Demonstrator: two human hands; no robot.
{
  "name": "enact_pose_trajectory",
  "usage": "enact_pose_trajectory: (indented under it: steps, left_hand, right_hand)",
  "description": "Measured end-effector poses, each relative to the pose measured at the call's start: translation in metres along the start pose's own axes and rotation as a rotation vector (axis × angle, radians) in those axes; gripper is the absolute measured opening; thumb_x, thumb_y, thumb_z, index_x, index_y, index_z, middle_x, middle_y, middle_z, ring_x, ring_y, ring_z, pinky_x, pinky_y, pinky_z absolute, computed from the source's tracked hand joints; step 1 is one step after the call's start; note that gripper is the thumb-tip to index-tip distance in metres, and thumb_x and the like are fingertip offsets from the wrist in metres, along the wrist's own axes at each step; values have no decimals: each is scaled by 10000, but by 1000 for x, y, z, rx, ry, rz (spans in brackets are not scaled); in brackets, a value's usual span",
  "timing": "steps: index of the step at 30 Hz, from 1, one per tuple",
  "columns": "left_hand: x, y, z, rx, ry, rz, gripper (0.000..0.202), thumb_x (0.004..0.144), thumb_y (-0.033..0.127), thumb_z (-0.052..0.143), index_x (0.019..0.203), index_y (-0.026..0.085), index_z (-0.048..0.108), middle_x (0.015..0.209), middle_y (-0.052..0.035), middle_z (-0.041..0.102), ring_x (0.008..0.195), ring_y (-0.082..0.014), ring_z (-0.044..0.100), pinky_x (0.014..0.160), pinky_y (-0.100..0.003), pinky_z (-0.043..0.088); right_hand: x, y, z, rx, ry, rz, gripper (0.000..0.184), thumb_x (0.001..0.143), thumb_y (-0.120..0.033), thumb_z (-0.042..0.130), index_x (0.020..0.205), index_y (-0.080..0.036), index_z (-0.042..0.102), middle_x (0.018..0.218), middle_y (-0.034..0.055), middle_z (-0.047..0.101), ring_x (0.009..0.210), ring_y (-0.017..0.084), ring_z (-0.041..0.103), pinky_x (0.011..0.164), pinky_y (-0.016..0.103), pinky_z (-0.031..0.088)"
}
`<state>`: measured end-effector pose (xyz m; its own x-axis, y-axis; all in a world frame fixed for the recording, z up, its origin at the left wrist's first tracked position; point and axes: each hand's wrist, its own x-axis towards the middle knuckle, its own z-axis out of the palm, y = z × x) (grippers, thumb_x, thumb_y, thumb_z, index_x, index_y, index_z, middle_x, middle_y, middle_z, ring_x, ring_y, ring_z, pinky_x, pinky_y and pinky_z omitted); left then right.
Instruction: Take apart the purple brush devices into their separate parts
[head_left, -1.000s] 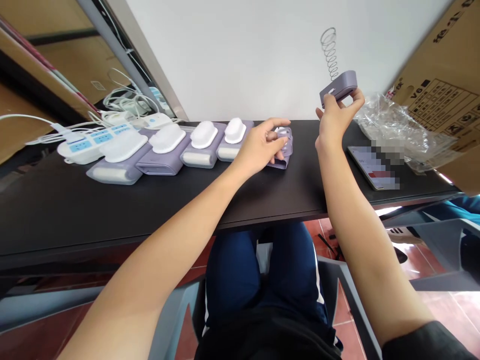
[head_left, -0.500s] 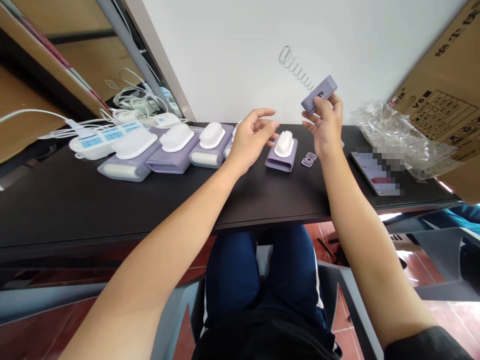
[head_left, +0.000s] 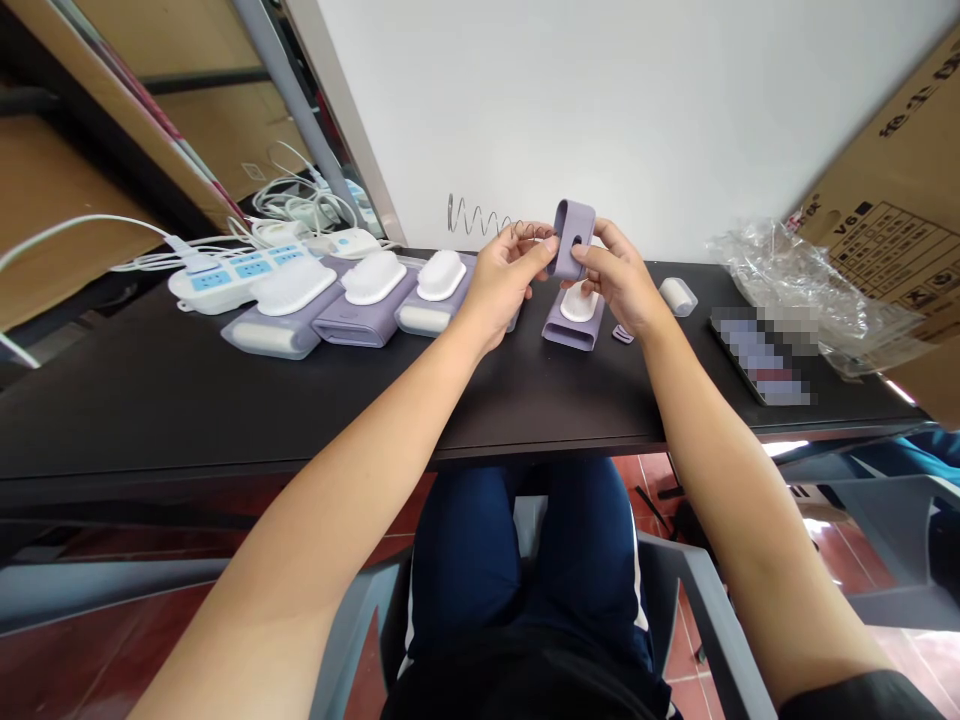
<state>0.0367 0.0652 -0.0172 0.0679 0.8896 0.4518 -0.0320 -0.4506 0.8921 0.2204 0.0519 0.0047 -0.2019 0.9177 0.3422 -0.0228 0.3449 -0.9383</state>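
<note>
Up in the air over the worktop (head_left: 480, 400), just above the capped case (head_left: 574, 335): the shell (head_left: 576, 222), roughly upright. Right hand (head_left: 622, 280) closed on the shell, thumb against the near face. Left hand (head_left: 506, 275) at the shell's left edge, around the right end of the spring (head_left: 493, 216); cannot tell whether pinching spring, shell or both. Spring stretched out leftward, left end free, right end hidden by fingers.

Seemingly the step in hand: handling the spring's right end at the shell. Best done with a firm right grip, but without squeezing the walls, probably thin and apt to flex. Better to pinch the wire close to the shell, for less sway along the free coils. Tilt the shell a little to bring the hidden end into sight. Steer the coils clear of the row of cases (head_left: 358, 318) at left, and mind the small plate (head_left: 622, 334) below the right hand, probably easy to knock away.
</note>
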Motion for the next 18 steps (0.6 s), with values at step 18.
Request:
enact_pose_trajectory:
  steps: [18]
  left_hand:
    - [2,-3,0,-132,-60,91,141,913,287,838,1032,239,781,987,-10,773,1035,-197,741,905,-315,607]
  right_hand:
    - [-2,-3,2,-87,-112,-52,619,848,-564,809,1359,-311,568,978,-4,707,845,198,709,669,308,561]
